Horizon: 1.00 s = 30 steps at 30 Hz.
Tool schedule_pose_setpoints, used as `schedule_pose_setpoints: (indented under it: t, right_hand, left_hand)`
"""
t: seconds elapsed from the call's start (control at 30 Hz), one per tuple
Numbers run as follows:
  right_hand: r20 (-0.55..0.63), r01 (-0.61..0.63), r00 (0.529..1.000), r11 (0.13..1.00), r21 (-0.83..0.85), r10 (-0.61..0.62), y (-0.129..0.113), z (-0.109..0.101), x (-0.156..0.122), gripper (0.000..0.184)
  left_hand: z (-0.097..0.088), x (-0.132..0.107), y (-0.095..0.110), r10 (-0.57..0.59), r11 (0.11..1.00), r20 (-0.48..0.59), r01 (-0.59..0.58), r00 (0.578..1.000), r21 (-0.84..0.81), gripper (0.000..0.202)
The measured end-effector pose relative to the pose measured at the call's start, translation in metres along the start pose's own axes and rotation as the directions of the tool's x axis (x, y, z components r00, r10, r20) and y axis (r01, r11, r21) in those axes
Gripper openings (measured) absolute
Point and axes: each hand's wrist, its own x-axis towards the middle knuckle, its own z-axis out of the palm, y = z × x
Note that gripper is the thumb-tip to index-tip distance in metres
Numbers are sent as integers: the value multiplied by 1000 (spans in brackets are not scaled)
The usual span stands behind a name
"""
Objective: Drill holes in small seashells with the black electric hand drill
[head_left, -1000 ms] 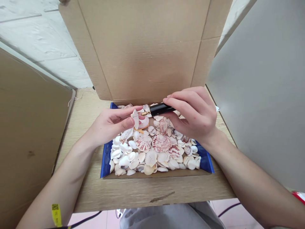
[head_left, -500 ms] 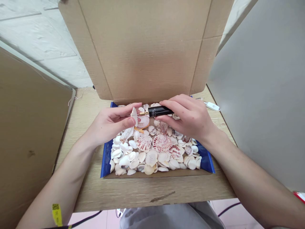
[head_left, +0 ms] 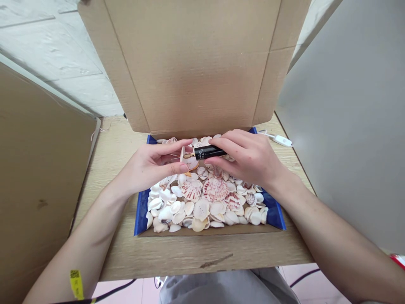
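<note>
My left hand [head_left: 152, 166] pinches a pale seashell [head_left: 182, 154] on edge between thumb and fingers, above the left back part of the box. My right hand [head_left: 249, 158] is closed around a small black hand drill [head_left: 209, 152] with a brass-coloured chuck, which points left at the shell. The chuck is close against the shell, and a thin bit shows on the shell's far side, between my left fingers. Below both hands, many white and red-streaked seashells [head_left: 215, 190] fill the cardboard box [head_left: 275, 211], whose side walls are blue.
The box's lid [head_left: 193, 63] stands raised at the back. A white inline switch [head_left: 282, 141] on a cable lies right of the box on the wooden table [head_left: 202, 253]. A brown board [head_left: 38, 160] rises at left, a grey panel [head_left: 348, 105] at right.
The drill and the shell have come closer together, with the chuck now near the shell's face. My left hand has shifted slightly right, and the shell has turned a little.
</note>
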Motion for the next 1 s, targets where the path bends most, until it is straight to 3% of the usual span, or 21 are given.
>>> schedule_pose_setpoints:
  t: [0.33,0.63,0.77,1.0]
  right_hand:
    - [152,-71,987,996,57,62,-2,2,-1,40]
    - [73,-48,996,998,34,45,-2,2,-1,40]
    - [42,-28,999,999,21,27,-3,2,-1,39]
    - [9,-1,1000,1000,3,1,-3,0,-1,37]
  left_hand:
    - [0,1,-5,55,998,-9,-56,998,-12,52]
    - [0,0,0,54,991,-29,-57,998,-119,52]
    - [0,0,0,59,995,-89,-66,994,-76,45]
    - [2,0,1,43,997,-99,-49,994,-56,49]
